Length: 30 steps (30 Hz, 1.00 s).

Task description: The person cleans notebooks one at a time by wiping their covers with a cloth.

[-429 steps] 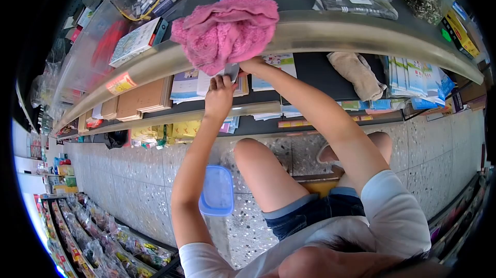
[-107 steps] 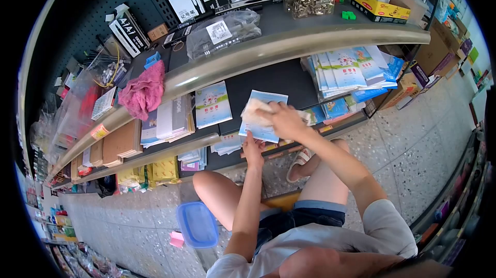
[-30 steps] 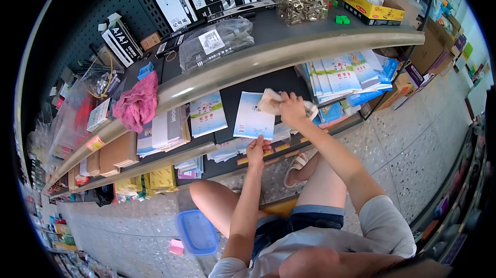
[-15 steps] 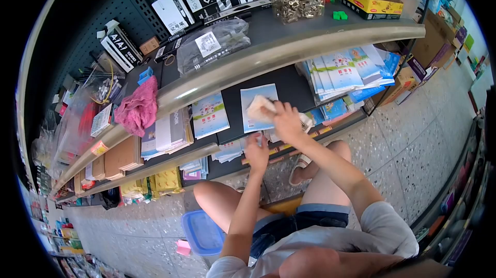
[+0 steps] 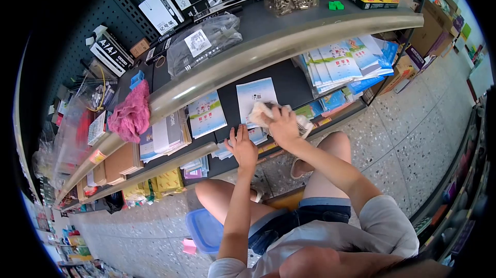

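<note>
Right hand [image 5: 285,126]: fingers curled over and clamped on a pale cloth [image 5: 261,114].
Pale cloth: bunched on the lower right part of the white-and-blue booklet [image 5: 255,92], one end reaching out past the right side of the hand.
Left hand [image 5: 243,149]: fingers stretched out and slightly apart, just beside the booklet's lower left corner; whether the tips touch the surface I cannot tell.
White-and-blue booklet: flat on the dark lower shelf [image 5: 289,79], partly covered by the cloth.
Second booklet [image 5: 207,114]: to the left of the first, apart from it, with a picture cover.
Booklet pile [image 5: 335,66]: farther right on the same shelf, its top copies fanned.
Upper shelf edge [image 5: 289,48]: curved across above the booklets, with a pink cloth [image 5: 131,113] draped over its left part.
Blue tub [image 5: 203,230]: on the floor, near the person's left knee.
Pink paper [image 5: 189,246]: on the floor beside the tub.
</note>
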Tool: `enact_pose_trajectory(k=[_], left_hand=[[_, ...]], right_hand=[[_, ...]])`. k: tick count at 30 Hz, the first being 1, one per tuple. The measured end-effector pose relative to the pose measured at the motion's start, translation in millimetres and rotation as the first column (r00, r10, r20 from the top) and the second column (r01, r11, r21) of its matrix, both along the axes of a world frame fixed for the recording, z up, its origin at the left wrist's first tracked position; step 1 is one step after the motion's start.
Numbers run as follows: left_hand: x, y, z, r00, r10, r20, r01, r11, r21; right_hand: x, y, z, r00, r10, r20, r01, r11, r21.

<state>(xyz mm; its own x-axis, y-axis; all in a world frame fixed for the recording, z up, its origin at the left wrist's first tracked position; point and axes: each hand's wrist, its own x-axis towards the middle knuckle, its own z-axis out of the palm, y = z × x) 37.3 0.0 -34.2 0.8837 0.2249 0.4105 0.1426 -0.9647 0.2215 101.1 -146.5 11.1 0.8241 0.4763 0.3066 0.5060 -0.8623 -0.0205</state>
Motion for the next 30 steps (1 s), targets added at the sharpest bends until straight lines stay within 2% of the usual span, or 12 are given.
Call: enact_pose_trajectory(k=[1,4,7,10,11,12,14,15,18,26,30], left_hand=[[0,1,0,1.000,-0.001,-0.002,0.001,1.000,-0.001],[-1,2,-2,1.000,-0.006,-0.004,0.006,1.000,-0.010],[0,2,-4,1.000,-0.008,0.004,0.008,1.000,-0.029],[1,0,-10,1.000,-0.002,0.014,0.003,0.998,-0.061],[2,0,-13,1.000,-0.001,0.021,0.003,0.998,-0.069],[3,0,-15,1.000,-0.001,0.028,0.004,0.997,-0.075],[4,0,-15,1.000,0.000,0.021,0.001,0.998,-0.068],[4,1,-14,1.000,0.001,0.019,0.000,0.998,-0.062],[1,2,-7,0.999,-0.020,-0.030,0.017,0.995,-0.094],[1,4,-8,0.999,-0.034,0.009,0.034,0.999,-0.038],[0,4,-6,0.999,-0.039,0.014,0.040,0.998,-0.056]], right_hand=[[1,-11,6,0.999,-0.024,-0.027,0.024,1.000,-0.016],[12,-46,-1,0.992,-0.114,0.056,0.117,0.991,-0.064],[14,-77,14,0.969,-0.244,0.029,0.246,0.961,-0.127],[8,-75,37,0.966,-0.245,0.086,0.244,0.970,0.021],[4,-65,43,0.973,-0.215,0.082,0.215,0.977,0.017],[3,-52,35,0.980,-0.150,0.130,0.143,0.988,0.062],[-7,-20,34,0.997,0.002,0.082,-0.010,0.996,0.089],[-10,-3,26,0.992,0.053,0.114,-0.066,0.991,0.113],[-13,31,9,0.991,0.126,0.044,-0.130,0.987,0.095],[-3,-6,2,0.993,0.054,0.101,-0.057,0.998,0.025],[5,-43,6,0.994,-0.021,0.103,0.034,0.992,-0.121]])
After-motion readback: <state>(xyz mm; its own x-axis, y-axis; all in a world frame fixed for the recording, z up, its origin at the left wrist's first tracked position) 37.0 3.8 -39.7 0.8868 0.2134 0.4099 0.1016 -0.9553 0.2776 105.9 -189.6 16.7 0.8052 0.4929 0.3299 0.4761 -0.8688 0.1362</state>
